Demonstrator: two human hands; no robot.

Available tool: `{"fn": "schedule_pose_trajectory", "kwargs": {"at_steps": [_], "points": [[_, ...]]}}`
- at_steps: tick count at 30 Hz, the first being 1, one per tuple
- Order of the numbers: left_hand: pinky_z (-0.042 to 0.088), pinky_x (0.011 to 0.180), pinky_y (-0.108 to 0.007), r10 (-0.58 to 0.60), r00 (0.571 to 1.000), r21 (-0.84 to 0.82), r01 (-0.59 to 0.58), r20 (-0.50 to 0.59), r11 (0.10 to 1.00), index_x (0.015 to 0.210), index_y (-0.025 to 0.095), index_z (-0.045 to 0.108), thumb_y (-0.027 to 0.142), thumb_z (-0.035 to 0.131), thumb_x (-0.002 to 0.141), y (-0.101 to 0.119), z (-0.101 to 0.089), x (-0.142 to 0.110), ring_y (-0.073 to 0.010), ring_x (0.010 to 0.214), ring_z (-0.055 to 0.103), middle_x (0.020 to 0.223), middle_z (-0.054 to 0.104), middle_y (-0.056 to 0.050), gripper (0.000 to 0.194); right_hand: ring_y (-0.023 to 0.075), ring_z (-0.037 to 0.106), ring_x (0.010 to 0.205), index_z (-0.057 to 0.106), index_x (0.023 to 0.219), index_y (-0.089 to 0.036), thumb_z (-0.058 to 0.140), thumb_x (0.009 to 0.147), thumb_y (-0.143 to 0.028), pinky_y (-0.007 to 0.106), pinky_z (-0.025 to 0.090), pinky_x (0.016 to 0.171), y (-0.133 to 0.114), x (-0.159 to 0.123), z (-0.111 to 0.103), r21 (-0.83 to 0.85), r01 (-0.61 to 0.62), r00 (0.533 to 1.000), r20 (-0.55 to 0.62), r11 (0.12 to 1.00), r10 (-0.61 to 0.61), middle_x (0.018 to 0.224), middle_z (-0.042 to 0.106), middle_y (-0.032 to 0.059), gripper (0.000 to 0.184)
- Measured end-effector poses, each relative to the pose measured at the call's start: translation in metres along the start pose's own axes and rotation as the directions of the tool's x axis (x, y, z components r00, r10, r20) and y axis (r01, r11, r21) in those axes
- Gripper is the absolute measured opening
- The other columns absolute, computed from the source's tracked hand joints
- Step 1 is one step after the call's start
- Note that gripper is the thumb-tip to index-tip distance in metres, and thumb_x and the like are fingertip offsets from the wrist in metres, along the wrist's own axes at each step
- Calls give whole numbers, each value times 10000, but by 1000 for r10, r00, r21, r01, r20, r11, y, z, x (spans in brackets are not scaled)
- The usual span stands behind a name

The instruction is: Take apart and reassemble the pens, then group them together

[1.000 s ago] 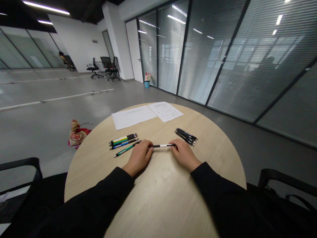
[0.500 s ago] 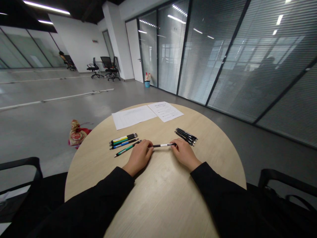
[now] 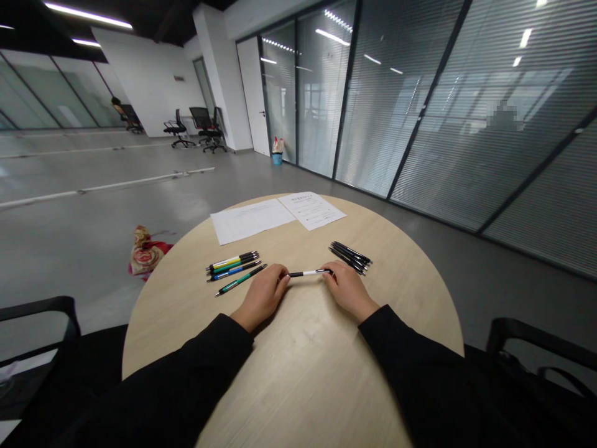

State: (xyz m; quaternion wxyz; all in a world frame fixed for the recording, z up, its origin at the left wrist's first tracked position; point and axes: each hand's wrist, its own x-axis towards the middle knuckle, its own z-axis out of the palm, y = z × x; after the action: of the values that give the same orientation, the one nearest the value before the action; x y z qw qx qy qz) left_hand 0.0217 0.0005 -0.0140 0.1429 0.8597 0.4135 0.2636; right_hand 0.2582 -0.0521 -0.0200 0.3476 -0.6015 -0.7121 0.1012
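A black and white pen [image 3: 308, 273] lies crosswise between my hands, low over the round wooden table [image 3: 298, 361]. My left hand [image 3: 265, 292] is closed on its left end, and my right hand [image 3: 347, 288] pinches the right end; the fingertips hide both ends. Left of my left hand are several pens with coloured barrels: a green pen [image 3: 239, 280] lies nearest, then a blue pen [image 3: 233, 271] and a yellow pen [image 3: 228, 260]. Just beyond my right hand sits a bunch of several black pens [image 3: 351, 256].
Two printed paper sheets [image 3: 254, 219] lie at the table's far side. Chair armrests [image 3: 40, 308] flank the table at left and right. On the floor to the left is a red and gold bag [image 3: 145, 252]. Glass partitions [image 3: 382, 112] with blinds stand beyond.
My left hand's fingertips have shifted very slightly on the pen's left end. The pen, my right hand and the other pens look almost the same.
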Motion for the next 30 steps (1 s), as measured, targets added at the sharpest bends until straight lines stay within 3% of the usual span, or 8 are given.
{"fn": "schedule_pose_trajectory", "kwargs": {"at_steps": [11,30], "points": [[418,707,-342,-24,1000,0,24,3,1000,918,196,581,328,466,973,1,-1,-1,-220,783,576,879,649,-56,184,209,632,987,692,988,-166,571,933,-133,323,465,927,2,0,2,18,10,1000,-16,1000,-9,994,702,86,137],[417,733,-332,-132,990,-177,122,-45,977,884,198,576,361,474,955,-1,-1,1,-212,791,558,855,629,-41,205,229,649,950,703,1018,-157,562,921,-119,362,488,890,5,3,-1,61,-3,998,-64,998,7,1008,722,99,175]]}}
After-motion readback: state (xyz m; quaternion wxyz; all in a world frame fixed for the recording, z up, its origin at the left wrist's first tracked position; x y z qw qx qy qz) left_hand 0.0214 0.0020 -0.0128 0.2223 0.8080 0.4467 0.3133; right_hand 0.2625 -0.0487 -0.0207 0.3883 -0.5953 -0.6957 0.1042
